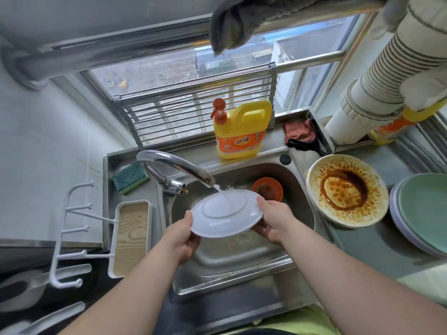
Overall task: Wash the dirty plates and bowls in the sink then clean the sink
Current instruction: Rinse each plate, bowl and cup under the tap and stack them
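The white plate [226, 212] is held underside up over the sink [244, 257], under the tap [176, 169] stream. The left hand [182, 234] and right hand [272, 220] grip opposite rims. Best to tilt and turn it so water sheets off every edge; the stained plate [347, 191] and orange bowl [267, 189] wait.

I am looking down at a home kitchen: a steel sink [242, 267] under my hands, its tap [174, 165] running just beyond them. A yellow dish soap bottle [239, 131] stands farther back by a window [169, 73], and a sauce-stained plate [347, 191] lies right of my right hand.
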### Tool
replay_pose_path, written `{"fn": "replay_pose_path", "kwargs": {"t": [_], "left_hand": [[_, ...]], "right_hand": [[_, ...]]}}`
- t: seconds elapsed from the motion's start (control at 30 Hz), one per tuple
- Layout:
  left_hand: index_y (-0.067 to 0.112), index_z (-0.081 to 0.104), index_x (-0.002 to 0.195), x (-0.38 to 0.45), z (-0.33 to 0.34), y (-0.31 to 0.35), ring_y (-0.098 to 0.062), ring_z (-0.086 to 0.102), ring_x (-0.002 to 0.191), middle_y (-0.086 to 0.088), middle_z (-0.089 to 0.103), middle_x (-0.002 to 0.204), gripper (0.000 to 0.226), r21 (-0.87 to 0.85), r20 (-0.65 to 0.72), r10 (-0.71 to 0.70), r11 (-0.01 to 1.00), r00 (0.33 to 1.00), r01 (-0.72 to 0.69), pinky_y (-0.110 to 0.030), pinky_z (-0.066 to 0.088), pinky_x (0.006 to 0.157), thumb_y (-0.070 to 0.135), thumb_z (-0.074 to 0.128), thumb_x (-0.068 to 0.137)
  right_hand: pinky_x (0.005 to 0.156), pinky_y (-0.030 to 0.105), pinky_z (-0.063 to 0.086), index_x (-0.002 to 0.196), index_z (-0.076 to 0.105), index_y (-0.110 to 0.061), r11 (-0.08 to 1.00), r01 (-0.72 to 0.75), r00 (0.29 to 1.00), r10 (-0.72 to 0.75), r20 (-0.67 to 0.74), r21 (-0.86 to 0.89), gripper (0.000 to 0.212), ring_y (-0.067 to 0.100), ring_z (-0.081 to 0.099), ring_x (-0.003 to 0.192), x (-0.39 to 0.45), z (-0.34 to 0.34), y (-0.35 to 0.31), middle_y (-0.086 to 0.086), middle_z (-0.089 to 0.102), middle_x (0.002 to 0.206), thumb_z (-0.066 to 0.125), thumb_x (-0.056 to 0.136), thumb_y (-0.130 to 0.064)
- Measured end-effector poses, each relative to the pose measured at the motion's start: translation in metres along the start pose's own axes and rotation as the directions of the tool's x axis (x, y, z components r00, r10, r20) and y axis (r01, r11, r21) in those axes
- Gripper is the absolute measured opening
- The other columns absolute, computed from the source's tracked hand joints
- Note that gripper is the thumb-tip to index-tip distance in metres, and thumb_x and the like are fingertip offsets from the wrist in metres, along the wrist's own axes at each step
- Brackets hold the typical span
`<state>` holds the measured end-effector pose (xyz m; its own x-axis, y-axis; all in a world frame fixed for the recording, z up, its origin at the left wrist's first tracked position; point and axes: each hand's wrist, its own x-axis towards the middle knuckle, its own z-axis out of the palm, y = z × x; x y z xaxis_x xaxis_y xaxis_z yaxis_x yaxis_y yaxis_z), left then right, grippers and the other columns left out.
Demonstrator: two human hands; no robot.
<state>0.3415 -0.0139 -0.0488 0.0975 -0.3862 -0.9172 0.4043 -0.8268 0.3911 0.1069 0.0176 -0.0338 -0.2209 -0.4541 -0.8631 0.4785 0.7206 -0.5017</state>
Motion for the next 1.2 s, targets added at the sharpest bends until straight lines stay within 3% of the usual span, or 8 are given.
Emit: {"fn": "replay_pose_path", "kwargs": {"t": [0.27,0.4,0.63,0.77,0.87,0.93,1.07,1.2], "left_hand": [[0.002,0.069,0.114,-0.004,0.03,-0.032,-0.011,0.065,0.051,-0.004,0.074,0.07,0.022,0.368,0.054,-0.072,0.929,0.996,0.047,-0.024,0.054,0.046,0.008,0.048,0.108],[0.001,0.067,0.112,-0.011,0.038,-0.045,-0.012,0.065,0.049,-0.004,0.072,0.069,0.024,0.438,0.082,-0.116,0.896,0.99,0.069,-0.026,0.058,0.051,0.004,0.044,0.106],[0.009,0.066,0.12,-0.021,0.03,-0.032,-0.016,0.071,0.066,-0.007,0.076,0.088,0.022,0.324,0.108,-0.059,0.946,0.992,0.021,-0.027,0.058,0.051,0.011,0.047,0.111],[0.019,0.066,0.115,-0.027,0.022,-0.011,-0.02,0.064,0.074,-0.005,0.073,0.092,0.02,0.264,0.141,0.059,0.96,0.988,-0.095,-0.029,0.055,0.05,0.019,0.046,0.113],[0.019,0.066,0.118,-0.032,0.021,0.003,-0.023,0.065,0.076,-0.005,0.074,0.095,0.02,0.236,0.166,0.124,0.958,0.978,-0.162,-0.035,0.056,0.061,0.022,0.047,0.112],[0.015,0.063,0.121,-0.031,0.021,0.011,-0.027,0.068,0.08,-0.011,0.076,0.101,0.021,0.215,0.178,0.17,0.954,0.969,-0.207,-0.042,0.059,0.071,0.026,0.047,0.112],[0.013,0.062,0.126,-0.03,0.019,0.024,-0.034,0.071,0.097,-0.019,0.075,0.117,0.029,0.2,0.179,0.25,0.938,0.952,-0.284,-0.054,0.061,0.085,0.033,0.048,0.112],[0.019,0.06,0.099,-0.027,0.008,0.028,-0.025,0.061,0.077,-0.008,0.068,0.093,0.021,0.296,0.097,0.293,0.904,0.951,-0.309,-0.038,0.052,0.068,0.025,0.045,0.113]], "right_hand": [[0.093,0.06,0.06,0.113,0.068,-0.02,0.989,0.108,0.993,-0.113,-0.041,-0.102,0.022,0.036,0.067,0.111,0.003,-0.052,-0.014,0.013,0.071,0.117,0.051,0.11,-0.034],[0.083,0.047,0.061,0.114,0.067,-0.018,0.987,0.13,0.986,-0.139,-0.092,-0.096,0.021,0.035,0.066,0.109,0.006,-0.072,-0.012,0.017,0.07,0.117,0.05,0.108,-0.028],[0.066,0.04,0.061,0.12,0.069,-0.015,1.0,-0.022,0.994,0.021,-0.109,-0.006,0.023,0.036,0.07,0.104,0.01,-0.07,0.009,0.017,0.072,0.114,0.055,0.105,-0.025],[0.074,0.045,0.063,0.118,0.065,-0.015,0.996,-0.034,0.998,0.029,-0.06,-0.088,0.018,0.037,0.066,0.108,0.005,-0.052,0.018,0.016,0.067,0.118,0.049,0.108,-0.018],[0.088,0.044,0.058,0.106,0.062,-0.011,0.985,-0.081,0.996,0.074,-0.052,-0.154,0.016,0.03,0.063,0.089,0.0,-0.037,0.021,0.012,0.065,0.101,0.046,0.105,-0.009],[0.073,0.033,0.048,0.101,0.06,-0.012,0.951,-0.13,0.991,0.116,-0.065,-0.281,0.014,0.027,0.056,0.072,-0.001,-0.029,0.024,0.01,0.06,0.088,0.047,0.098,-0.008],[0.063,0.028,0.044,0.109,0.064,-0.011,0.861,-0.154,0.988,0.15,-0.048,-0.484,0.023,0.024,0.056,0.062,-0.008,-0.01,0.028,0.011,0.068,0.093,0.05,0.097,-0.024],[0.065,0.029,0.055,0.14,0.053,-0.019,0.922,-0.179,0.978,0.206,0.042,-0.343,0.052,0.029,0.073,0.085,-0.01,0.005,0.032,0.013,0.066,0.127,0.04,0.106,-0.057]]}}
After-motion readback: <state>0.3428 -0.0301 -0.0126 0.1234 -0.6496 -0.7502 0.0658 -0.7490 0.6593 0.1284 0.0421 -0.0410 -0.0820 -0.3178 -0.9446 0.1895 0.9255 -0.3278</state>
